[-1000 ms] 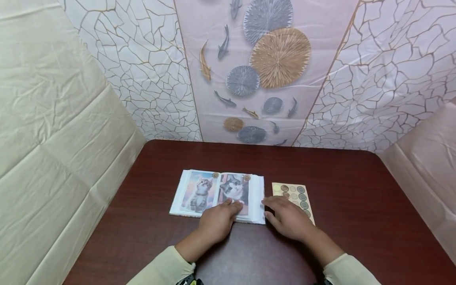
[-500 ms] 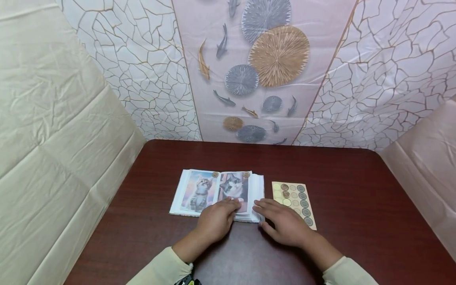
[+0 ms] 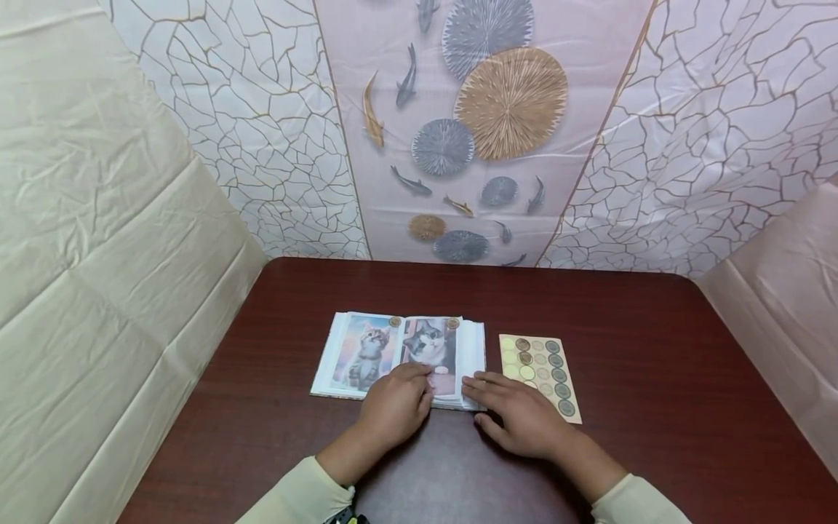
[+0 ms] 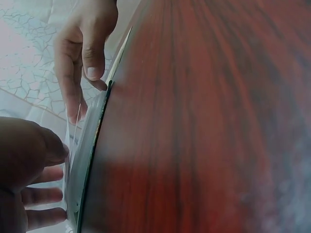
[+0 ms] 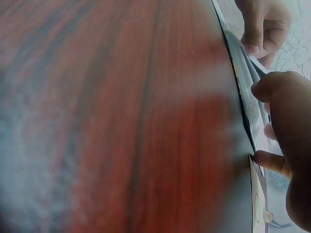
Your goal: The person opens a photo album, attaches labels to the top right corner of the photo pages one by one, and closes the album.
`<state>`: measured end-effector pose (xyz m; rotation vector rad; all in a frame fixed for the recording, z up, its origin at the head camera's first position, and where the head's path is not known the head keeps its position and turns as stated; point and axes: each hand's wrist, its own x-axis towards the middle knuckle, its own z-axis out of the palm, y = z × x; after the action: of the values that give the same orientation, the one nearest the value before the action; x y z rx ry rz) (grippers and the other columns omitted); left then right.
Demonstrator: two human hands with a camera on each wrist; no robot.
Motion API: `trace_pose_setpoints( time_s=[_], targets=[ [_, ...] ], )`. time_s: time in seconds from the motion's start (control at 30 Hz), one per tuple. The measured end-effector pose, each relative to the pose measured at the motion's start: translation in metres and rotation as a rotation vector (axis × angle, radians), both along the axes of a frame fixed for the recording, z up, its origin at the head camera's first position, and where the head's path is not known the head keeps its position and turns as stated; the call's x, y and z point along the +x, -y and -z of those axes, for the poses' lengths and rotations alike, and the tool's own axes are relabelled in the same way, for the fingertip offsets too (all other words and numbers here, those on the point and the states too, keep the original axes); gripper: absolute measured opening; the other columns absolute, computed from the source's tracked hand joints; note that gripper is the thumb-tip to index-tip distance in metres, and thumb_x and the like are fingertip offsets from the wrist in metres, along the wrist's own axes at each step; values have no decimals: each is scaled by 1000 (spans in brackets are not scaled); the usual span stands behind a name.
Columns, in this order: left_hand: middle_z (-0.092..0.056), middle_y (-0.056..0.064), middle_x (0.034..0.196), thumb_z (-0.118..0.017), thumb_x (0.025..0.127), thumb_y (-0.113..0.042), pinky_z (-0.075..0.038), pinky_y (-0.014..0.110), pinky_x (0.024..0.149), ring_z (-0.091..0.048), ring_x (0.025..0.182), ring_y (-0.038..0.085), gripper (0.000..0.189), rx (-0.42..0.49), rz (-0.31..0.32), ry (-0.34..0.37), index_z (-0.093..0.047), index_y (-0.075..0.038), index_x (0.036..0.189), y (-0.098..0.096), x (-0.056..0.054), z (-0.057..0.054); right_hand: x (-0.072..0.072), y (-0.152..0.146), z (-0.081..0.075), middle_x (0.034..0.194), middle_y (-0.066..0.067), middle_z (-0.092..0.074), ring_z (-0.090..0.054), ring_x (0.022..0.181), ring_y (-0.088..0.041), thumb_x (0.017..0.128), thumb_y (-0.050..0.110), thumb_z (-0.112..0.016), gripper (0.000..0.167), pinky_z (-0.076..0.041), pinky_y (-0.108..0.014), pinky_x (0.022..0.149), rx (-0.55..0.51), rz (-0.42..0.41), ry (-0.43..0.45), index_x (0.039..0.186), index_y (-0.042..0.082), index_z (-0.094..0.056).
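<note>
A photo album (image 3: 470, 349) lies spread on the table, with a kitten picture (image 3: 361, 356) on its left page and a grey-and-white cat picture (image 3: 425, 343) on its right. Round coin-like stickers (image 3: 453, 324) mark both pages' upper right corners. My left hand (image 3: 395, 409) rests across the album's lower middle, its fingers over the bottom of the cat picture. At the album's right edge my right hand (image 3: 520, 413) touches the page margin with extended fingers. In the left wrist view, thin page edges (image 4: 74, 138) stand slightly raised between the two hands.
A cream sheet of round stickers (image 3: 559, 375) in gold, pale and dark rows lies right of the album, partly behind my right hand. The dark red-brown table (image 3: 628, 342) meets a patterned cloth backdrop (image 3: 294, 182), with plain cloth at both sides.
My right hand has moved left from beside the sticker sheet onto the album's right margin, uncovering more stickers. My left hand's fingers have drawn slightly left on the cat page.
</note>
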<state>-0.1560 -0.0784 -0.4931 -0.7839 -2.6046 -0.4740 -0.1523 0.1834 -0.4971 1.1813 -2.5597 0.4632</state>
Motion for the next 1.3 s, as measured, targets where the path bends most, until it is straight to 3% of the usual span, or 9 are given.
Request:
trace_pose_setpoints(
  time_s=[0.13,0.37,0.6,1.03,1.3],
  targets=[
    [-73,-1,119,-75,87,-18,-56,35,87,-65,113,18,12,7,0,33,-69,-15,77,-1,0,-2,1,0,1,137,-4,-65,-58,130,-24,88,25,-78,54,-50,-44,101,-2,14,11,139,11,-66],
    [-72,1,121,-84,85,-31,-54,37,93,-65,115,19,21,25,0,105,-73,-18,98,-3,0,-5,1,1,1,133,-6,-67,-59,127,-23,88,26,-78,56,-53,-44,96,-6,34,16,141,14,-64],
    [-74,0,115,-81,89,-22,-55,35,90,-67,109,17,6,42,-1,103,-77,-19,90,-3,-1,-5,1,1,0,134,-3,-66,-59,127,-22,90,27,-76,52,-52,-44,98,8,26,43,139,14,-65],
    [-74,-3,99,-76,94,-23,-58,37,75,-70,93,16,5,83,-52,106,-76,-18,93,-1,3,-7,1,0,1,143,-3,-61,-54,134,-27,90,27,-75,52,-48,-46,104,68,-55,-7,138,11,-66],
    [-75,-4,94,-78,91,-16,-58,36,67,-71,82,16,6,180,-58,25,-77,-18,97,2,3,-9,1,0,1,144,2,-60,-52,137,-24,93,31,-72,49,-46,-46,106,108,-23,48,138,14,-67]
  ],
)
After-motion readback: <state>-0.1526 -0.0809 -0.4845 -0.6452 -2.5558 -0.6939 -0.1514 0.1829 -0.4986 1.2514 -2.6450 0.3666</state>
